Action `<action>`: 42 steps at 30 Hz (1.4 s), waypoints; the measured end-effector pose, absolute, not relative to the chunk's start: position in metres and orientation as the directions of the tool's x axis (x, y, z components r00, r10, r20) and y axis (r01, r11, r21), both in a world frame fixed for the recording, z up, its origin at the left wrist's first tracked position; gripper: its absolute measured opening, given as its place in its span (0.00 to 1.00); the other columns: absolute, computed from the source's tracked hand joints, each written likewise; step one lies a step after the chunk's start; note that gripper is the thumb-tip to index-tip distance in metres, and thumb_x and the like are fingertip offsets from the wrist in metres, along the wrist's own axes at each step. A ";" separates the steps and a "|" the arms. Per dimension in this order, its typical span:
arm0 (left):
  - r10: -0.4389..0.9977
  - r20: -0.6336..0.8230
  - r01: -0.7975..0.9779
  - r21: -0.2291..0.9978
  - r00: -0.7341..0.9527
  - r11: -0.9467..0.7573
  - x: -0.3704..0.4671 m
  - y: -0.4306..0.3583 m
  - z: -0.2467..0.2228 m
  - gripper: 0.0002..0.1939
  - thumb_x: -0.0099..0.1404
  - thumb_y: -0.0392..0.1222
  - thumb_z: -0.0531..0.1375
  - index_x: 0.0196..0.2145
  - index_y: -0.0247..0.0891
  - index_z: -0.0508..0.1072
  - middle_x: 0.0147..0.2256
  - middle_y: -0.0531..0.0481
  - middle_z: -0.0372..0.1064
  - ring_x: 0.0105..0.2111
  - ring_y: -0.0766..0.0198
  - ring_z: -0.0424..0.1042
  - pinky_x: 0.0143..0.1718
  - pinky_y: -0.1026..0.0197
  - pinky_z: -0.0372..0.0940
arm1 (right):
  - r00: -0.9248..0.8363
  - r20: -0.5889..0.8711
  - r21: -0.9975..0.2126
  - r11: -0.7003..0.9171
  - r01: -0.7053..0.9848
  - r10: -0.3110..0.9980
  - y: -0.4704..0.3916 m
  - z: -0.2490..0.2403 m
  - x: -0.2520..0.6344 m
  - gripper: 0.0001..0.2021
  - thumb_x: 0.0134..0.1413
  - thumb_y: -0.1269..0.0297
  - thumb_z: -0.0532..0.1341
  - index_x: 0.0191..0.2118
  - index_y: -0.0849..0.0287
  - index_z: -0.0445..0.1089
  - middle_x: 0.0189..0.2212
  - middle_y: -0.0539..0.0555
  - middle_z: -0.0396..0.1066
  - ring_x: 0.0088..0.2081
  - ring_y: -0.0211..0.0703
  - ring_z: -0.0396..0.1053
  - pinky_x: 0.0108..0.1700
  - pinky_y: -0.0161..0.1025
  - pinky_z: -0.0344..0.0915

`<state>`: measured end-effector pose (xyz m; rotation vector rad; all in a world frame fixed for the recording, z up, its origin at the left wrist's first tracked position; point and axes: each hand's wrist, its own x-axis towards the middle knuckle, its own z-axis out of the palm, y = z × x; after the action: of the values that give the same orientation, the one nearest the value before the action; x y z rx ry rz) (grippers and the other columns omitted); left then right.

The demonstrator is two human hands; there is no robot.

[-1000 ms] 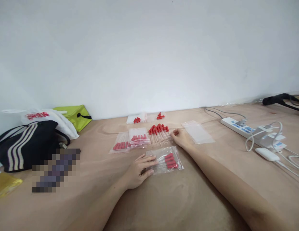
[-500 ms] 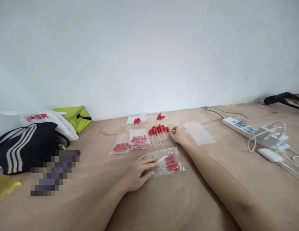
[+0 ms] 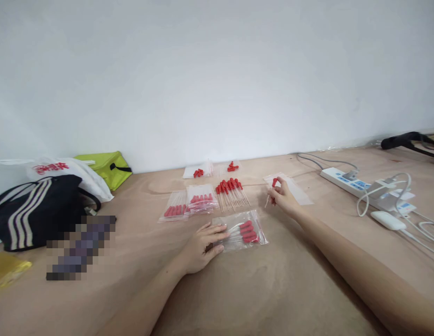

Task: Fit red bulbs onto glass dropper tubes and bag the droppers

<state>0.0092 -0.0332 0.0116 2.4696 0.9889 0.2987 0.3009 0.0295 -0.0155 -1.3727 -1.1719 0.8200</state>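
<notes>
My right hand [image 3: 281, 196] pinches a dropper [image 3: 274, 182] with a red bulb, its thin stem slanting down to the left. Behind that hand lies a flat, clear bag [image 3: 298, 190]. My left hand [image 3: 203, 246] rests with fingers stretched out on the left edge of a clear zip bag [image 3: 261, 238] that contains several red-bulbed droppers. Beyond this bag, a fanned row of loose droppers [image 3: 232, 189] lies with bulbs pointing away from me. To their left are a stack of filled zip bags [image 3: 202, 193] and another filled bag [image 3: 174, 207], partly overlapped by the stack.
Against the wall lie loose red bulbs [image 3: 198, 173] and more red bulbs [image 3: 232, 166] on clear bags. A white power strip [image 3: 346, 181] with plugs and cables is at right. A black striped bag [image 3: 45, 210] and a lime-green bag [image 3: 110, 170] stand at left.
My right hand has moved right, away from the row of droppers, and now carries one dropper raised off the table. My left hand stays on the zip bag.
</notes>
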 end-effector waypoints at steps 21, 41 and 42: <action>0.694 0.055 0.587 0.488 0.718 -0.646 0.010 -0.033 0.012 0.18 0.63 0.40 0.52 0.51 0.49 0.64 0.55 0.53 0.57 0.55 0.61 0.55 0.57 0.47 0.44 | 0.503 0.155 -0.984 0.179 -0.001 0.850 -0.021 -0.024 0.287 0.28 0.42 0.51 0.59 0.47 0.55 0.46 0.20 0.42 0.62 0.19 0.35 0.63 0.23 0.35 0.63; 0.719 0.041 0.624 0.464 0.694 -0.628 0.010 -0.036 0.013 0.18 0.63 0.39 0.52 0.50 0.48 0.65 0.57 0.51 0.54 0.56 0.58 0.53 0.57 0.47 0.45 | -0.081 -0.108 -0.941 -0.128 -0.313 0.991 -0.034 -0.014 0.266 0.14 0.39 0.57 0.64 0.28 0.58 0.60 0.20 0.44 0.64 0.18 0.29 0.62 0.21 0.29 0.61; 0.719 0.037 0.625 0.463 0.694 -0.628 0.010 -0.036 0.014 0.18 0.63 0.39 0.52 0.51 0.48 0.65 0.57 0.51 0.53 0.56 0.58 0.53 0.57 0.47 0.45 | -0.124 -0.119 -0.949 -0.150 -0.279 0.985 -0.034 -0.013 0.267 0.15 0.39 0.56 0.64 0.28 0.58 0.60 0.17 0.43 0.62 0.17 0.29 0.61 0.19 0.28 0.58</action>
<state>0.0103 -0.0361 0.0136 2.4870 1.0418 0.3050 0.2668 -0.0339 -0.0132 -1.0329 -0.9952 1.5103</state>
